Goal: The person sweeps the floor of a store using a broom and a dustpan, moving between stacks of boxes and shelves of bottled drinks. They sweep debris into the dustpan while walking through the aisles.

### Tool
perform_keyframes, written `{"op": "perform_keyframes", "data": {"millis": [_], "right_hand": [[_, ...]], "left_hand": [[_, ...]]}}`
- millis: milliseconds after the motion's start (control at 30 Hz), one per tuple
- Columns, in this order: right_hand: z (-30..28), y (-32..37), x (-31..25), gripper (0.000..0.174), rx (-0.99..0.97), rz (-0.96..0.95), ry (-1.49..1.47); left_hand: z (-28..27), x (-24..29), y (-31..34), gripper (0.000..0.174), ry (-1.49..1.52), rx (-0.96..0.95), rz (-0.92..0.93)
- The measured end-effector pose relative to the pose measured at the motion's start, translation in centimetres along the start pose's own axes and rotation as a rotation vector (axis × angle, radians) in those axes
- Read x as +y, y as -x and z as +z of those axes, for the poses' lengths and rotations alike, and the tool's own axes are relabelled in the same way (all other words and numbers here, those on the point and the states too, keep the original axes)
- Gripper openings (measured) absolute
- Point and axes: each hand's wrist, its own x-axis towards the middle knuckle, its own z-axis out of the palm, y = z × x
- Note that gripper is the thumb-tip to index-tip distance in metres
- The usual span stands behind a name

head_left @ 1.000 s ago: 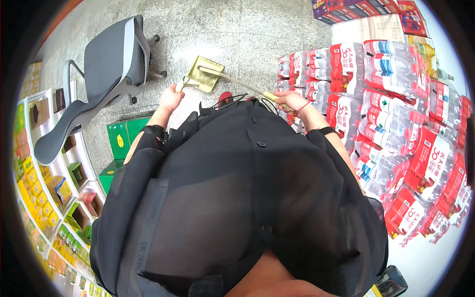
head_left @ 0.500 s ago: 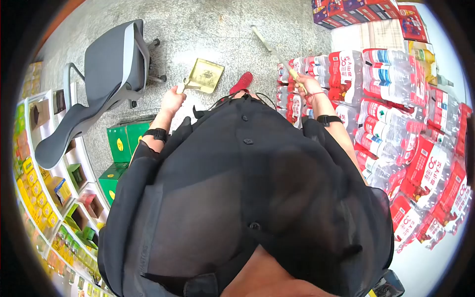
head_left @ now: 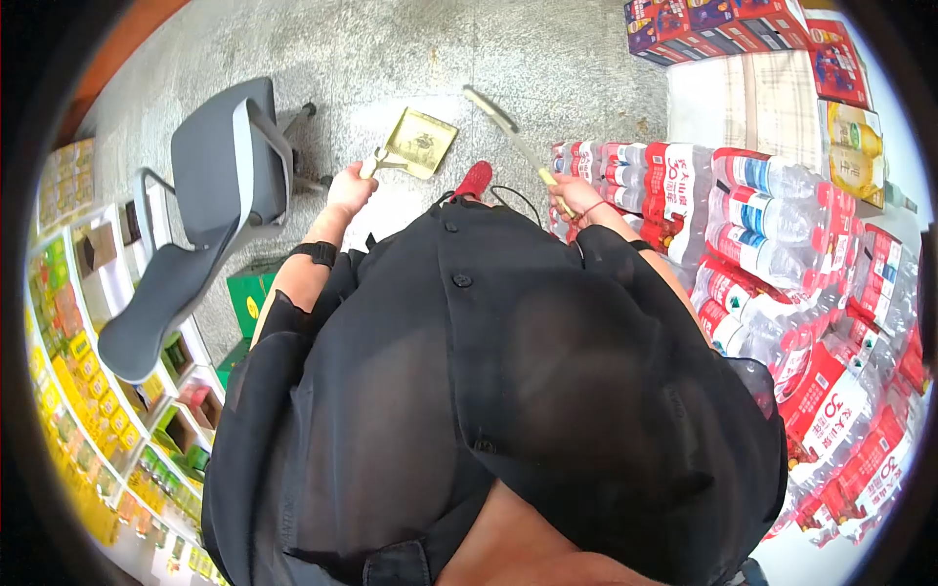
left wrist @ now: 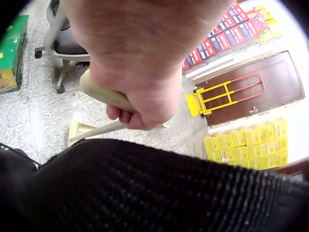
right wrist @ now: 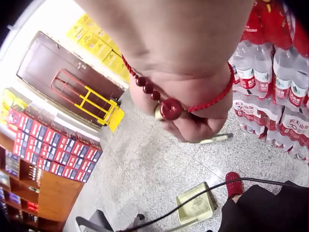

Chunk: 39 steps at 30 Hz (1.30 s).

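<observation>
In the head view my left hand (head_left: 352,188) grips the pale handle of a yellowish dustpan (head_left: 422,144), whose pan lies at the floor ahead of me. The left wrist view has the fingers curled round the thick end of that handle (left wrist: 106,94). My right hand (head_left: 578,195) holds a long pale broom (head_left: 532,161) by its upper end. The broom's narrow head (head_left: 490,109) points forward and left, to the right of the dustpan and apart from it. A red beaded bracelet (right wrist: 171,109) circles the right wrist.
A grey office chair (head_left: 225,161) stands at left, beside shelves of goods (head_left: 98,391) and a green box (head_left: 249,298). Stacked packs of water bottles (head_left: 762,215) line the right. My red shoe (head_left: 474,181) is near the dustpan. A hand truck (right wrist: 89,104) leans by a door.
The broom head has left the dustpan, swung out to the right and forward, then come partway back left. The dustpan stays in my left hand, and more of the red shoe shows.
</observation>
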Motion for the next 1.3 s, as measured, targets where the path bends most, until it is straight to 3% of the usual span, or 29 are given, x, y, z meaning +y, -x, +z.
{"op": "perform_keyframes", "data": {"millis": [67,100,233,400,533,600,667,733,867,900,1067,1167,1300], "right_hand": [[-1.8,0.0,-0.5,0.027,-0.118,0.000,-0.041],[-2.7,0.4,-1.2,0.040,-0.145,-0.008,-0.006],[-4.9,2.5,-3.0,0.047,-0.196,-0.051,-0.063],[-9.0,0.2,-0.2,0.043,-0.225,-0.173,-0.176],[-10.6,2.1,-0.8,0.040,-0.097,-0.253,-0.319],[-11.0,3.0,-1.6,0.035,-0.056,-0.254,-0.367],[-11.0,2.0,-2.0,0.029,0.008,-0.246,-0.382],[-10.8,0.9,-3.0,0.023,0.210,-0.212,-0.424],[-11.7,-1.3,-3.9,0.010,0.319,-0.150,-0.534],[-12.4,-1.8,-3.5,0.020,0.269,-0.131,-0.476],[-12.4,-1.7,-2.8,0.012,0.317,-0.045,-0.591],[-12.9,-2.2,-1.3,0.022,0.119,-0.065,-0.510],[-13.6,0.3,-2.3,0.020,0.017,-0.084,-0.444]], "left_hand": [[0.4,1.6,-2.1,0.026,-0.048,-0.023,0.000],[0.6,2.7,-2.8,0.027,-0.077,-0.041,0.001],[2.0,6.0,-6.2,0.031,-0.225,-0.043,0.096],[1.7,10.3,-7.8,0.031,-0.390,-0.066,0.172],[2.7,11.5,-9.2,0.028,-0.327,-0.065,0.210],[3.1,12.8,-8.9,0.025,-0.238,-0.106,0.134],[4.0,13.1,-10.2,0.022,-0.230,-0.118,0.165],[4.8,14.0,-12.1,0.021,-0.175,-0.190,0.156],[6.3,18.2,-13.7,0.022,-0.158,-0.267,0.178],[6.5,19.4,-13.7,0.023,-0.223,-0.267,0.198],[8.3,22.8,-15.0,0.024,-0.330,-0.327,0.230],[9.6,24.0,-15.9,0.028,-0.295,-0.399,0.217],[10.9,25.8,-17.2,0.033,-0.381,-0.408,0.320]]}}
